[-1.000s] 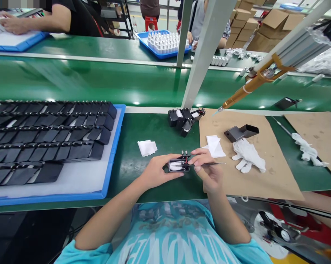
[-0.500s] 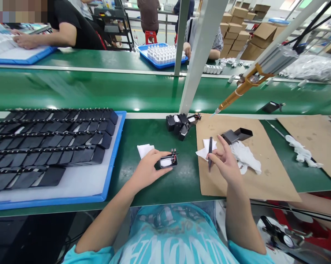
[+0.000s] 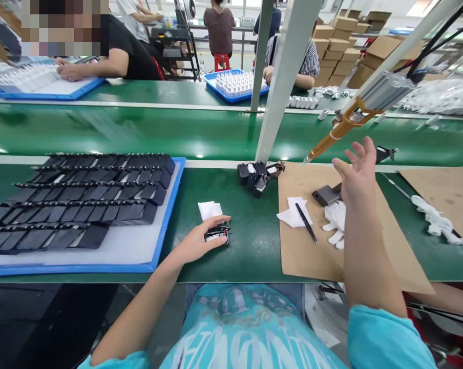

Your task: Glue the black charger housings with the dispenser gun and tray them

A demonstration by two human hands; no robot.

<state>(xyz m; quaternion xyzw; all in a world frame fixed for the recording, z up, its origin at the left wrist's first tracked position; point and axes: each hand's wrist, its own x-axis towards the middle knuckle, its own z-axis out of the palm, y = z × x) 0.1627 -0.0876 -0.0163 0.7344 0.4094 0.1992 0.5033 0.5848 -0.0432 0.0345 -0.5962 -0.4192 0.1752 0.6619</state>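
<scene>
My left hand (image 3: 196, 242) grips a small open black case (image 3: 217, 233) between thumb and fingers, low over the green bench. Inside the case a white part and some red and black wires show. My right hand (image 3: 359, 174) is raised over the brown cardboard, fingers spread with nothing in them. Just left of it hangs the orange nozzle of a dispensing tool (image 3: 325, 143), apart from the fingers. A slim black pointed tool (image 3: 307, 223) lies on the cardboard, partly over a folded white paper (image 3: 295, 211).
On the left, a blue-rimmed tray (image 3: 168, 210) bears rows of black cases. Several more cases (image 3: 258, 177) cluster by the white post (image 3: 277, 87). White gloves (image 3: 334, 218) and a black box (image 3: 325, 195) lie on the cardboard (image 3: 300, 261). Co-workers sit across the bench.
My right hand has let go of the slim black tool, which now lies on the cardboard, and has moved up and right, opening. My left hand still holds the case, now turned somewhat.
</scene>
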